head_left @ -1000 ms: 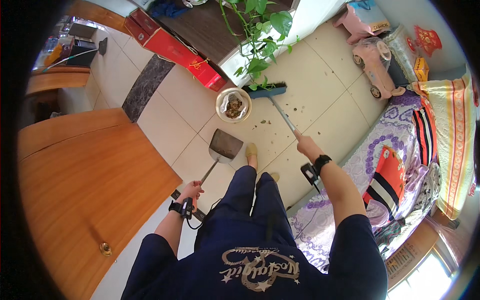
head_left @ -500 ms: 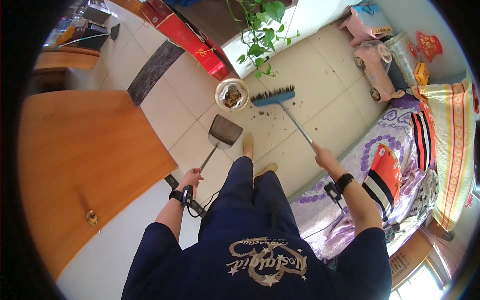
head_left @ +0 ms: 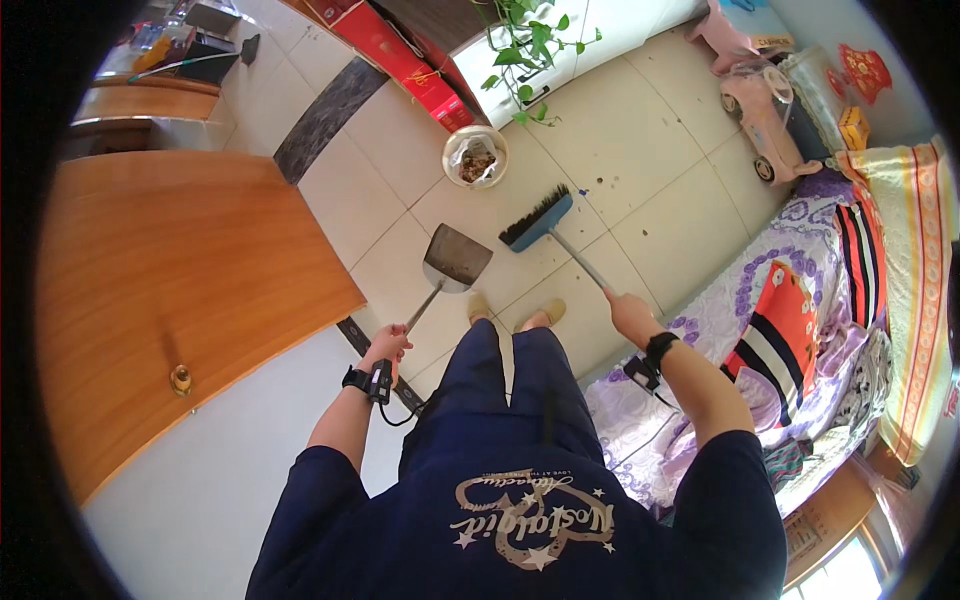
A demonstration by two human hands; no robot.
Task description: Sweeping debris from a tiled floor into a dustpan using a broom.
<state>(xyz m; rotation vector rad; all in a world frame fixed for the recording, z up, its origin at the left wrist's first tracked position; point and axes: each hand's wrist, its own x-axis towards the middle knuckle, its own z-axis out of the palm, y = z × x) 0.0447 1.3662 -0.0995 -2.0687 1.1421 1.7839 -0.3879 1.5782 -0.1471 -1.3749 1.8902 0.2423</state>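
My left hand [head_left: 388,346] is closed round the thin metal handle of a dustpan [head_left: 458,257], whose grey pan lies on the tiles ahead of my feet with its mouth tilted to the right. In my right hand [head_left: 634,318] is the grey pole of a broom [head_left: 540,222]. Its blue head with dark bristles rests on the floor just right of the pan, the bristles facing up and left toward it. Dark bits of debris [head_left: 600,181] lie scattered on the tiles beyond and right of the broom head.
A lined round bin [head_left: 475,158] with rubbish stands beyond the dustpan, beside red boxes [head_left: 405,65]. A trailing plant [head_left: 525,60] hangs near it. To the left is a wooden door [head_left: 190,290]; to the right, a bed [head_left: 690,400] and a pink toy car [head_left: 765,120].
The broom head has swung down and left across the tiles, closer to the dustpan, and turned to face it. The scattered debris near it has shifted. My feet stand closer together.
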